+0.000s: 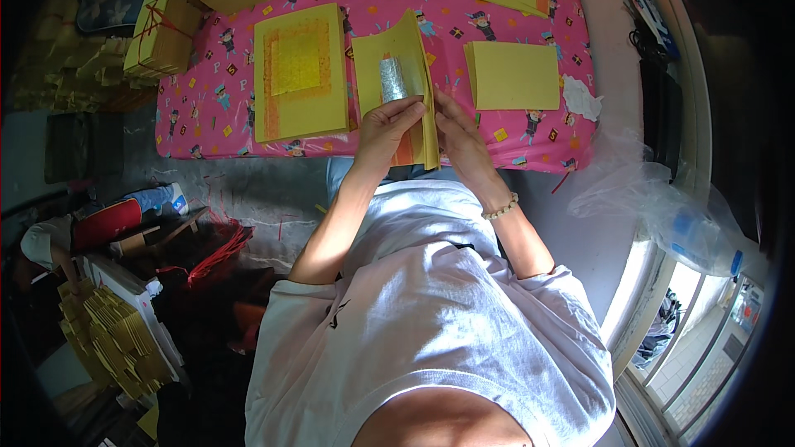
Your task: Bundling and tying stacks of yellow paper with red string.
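Right now we hold a folded yellow sheet between both hands, just above the near edge of the table with its pink patterned cloth. Our left hand is closed on the sheet's lower left part, thumb up against the paper just under a strip of silver foil stuck on its face. Our right hand pinches the right edge of the same sheet, fingers curled around the fold; a bead bracelet sits on that wrist. The sheet stands tilted, its top leaning away from us, and an orange band shows at its lower edge between our hands.

To the left of the sheet, lying flat on the cloth, is a stack of yellow paper with an orange border and a gold square in the middle. To the right, well apart from our hands, lies a plain yellow stack, with a crumpled white scrap just beside it. More paper bundles sit at the far left corner of the table. A clear plastic bag hangs off to our right, near the window. On the floor to our left are red strings and a pile of folded yellow paper.
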Motion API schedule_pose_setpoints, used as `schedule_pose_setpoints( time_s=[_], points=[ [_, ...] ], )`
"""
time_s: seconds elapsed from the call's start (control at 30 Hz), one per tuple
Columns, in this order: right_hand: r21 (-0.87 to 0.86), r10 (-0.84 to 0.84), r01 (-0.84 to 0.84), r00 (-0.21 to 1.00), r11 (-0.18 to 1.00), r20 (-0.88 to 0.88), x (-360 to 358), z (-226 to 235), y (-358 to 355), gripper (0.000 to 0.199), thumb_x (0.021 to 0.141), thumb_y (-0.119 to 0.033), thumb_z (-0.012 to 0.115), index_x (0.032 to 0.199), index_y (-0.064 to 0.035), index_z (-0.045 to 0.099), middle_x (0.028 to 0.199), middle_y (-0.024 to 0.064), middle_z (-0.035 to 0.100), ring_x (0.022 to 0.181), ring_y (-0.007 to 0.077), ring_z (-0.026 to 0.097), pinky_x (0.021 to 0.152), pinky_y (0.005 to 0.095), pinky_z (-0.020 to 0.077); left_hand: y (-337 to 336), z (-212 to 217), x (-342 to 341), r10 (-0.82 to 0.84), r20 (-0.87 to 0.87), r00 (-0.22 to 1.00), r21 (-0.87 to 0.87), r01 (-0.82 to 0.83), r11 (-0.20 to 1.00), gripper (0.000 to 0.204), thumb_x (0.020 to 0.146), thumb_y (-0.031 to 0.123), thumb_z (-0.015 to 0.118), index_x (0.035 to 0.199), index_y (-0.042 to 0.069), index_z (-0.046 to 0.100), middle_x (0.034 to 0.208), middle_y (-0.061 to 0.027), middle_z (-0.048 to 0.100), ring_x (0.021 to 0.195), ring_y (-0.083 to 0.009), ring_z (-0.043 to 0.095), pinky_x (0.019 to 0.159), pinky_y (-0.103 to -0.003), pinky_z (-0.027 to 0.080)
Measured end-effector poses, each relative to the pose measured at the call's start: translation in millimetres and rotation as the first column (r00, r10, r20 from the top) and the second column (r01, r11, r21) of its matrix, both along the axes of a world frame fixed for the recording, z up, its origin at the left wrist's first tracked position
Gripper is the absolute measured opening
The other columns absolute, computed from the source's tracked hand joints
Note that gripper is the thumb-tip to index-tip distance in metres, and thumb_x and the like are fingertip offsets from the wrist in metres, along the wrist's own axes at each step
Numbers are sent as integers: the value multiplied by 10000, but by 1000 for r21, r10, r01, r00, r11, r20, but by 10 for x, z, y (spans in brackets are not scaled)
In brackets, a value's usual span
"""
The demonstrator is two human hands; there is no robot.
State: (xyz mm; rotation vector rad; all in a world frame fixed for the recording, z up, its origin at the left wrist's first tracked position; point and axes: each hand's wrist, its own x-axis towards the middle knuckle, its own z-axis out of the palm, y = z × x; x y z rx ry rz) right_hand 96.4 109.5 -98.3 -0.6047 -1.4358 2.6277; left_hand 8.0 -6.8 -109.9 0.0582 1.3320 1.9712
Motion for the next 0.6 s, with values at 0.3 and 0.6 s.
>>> schedule_pose_setpoints(
  time_s=[0.3, 0.6],
  points=[
    [0, 15, -15, 1000, 1000, -1, -37, -4, 42, 432, 961, -113, 388, 1389, -60, 362, 1281, 34, 482, 1059, 100, 484, 840, 234, 408, 14, 19, -49, -22, -10, 1000, 10, 22, 1000, 287, 845, 166, 681, 1077, 2, 642, 954, -72, 675, 862, -105, 626, 761, -225, 501],
    [544, 67, 19, 988, 839, -139, -19, 2, -60, 427, 921, -44, 475, 1340, -20, 392, 1240, 121, 492, 1149, 198, 477, 960, 278, 370, 47, 17, 43, 23, -147, 989, 12, -22, 1000, 247, 869, 153, 650, 1049, 13, 554, 918, -42, 622, 844, -82, 585, 745, -224, 481]
  ],
)
